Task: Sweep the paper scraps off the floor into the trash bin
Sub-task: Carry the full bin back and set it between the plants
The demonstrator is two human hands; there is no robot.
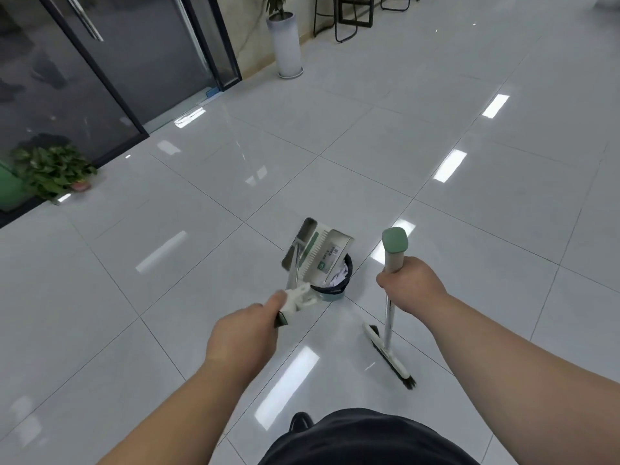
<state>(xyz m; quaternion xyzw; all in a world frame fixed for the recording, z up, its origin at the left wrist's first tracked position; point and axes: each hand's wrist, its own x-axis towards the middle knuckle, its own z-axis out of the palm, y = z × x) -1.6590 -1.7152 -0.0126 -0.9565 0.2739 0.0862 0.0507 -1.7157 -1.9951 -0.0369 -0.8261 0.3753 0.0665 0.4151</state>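
My left hand (243, 333) grips the handle of a metal dustpan (317, 248), which is tipped up over a small dark trash bin (330, 292) on the floor. White paper scraps (337, 278) show inside the bin under the pan's edge. My right hand (407, 281) grips the top of a broom handle (395, 250) with a green cap. The handle stands nearly upright to the right of the bin, and the broom head (391, 359) rests on the tiles below it. No scraps are visible on the floor around me.
Glossy grey floor tiles (436, 135) stretch all around. Dark glass doors (100, 68) stand at the left with a leafy potted plant (53, 171) before them. A tall white planter (287, 45) and black chair legs (345, 18) stand at the back.
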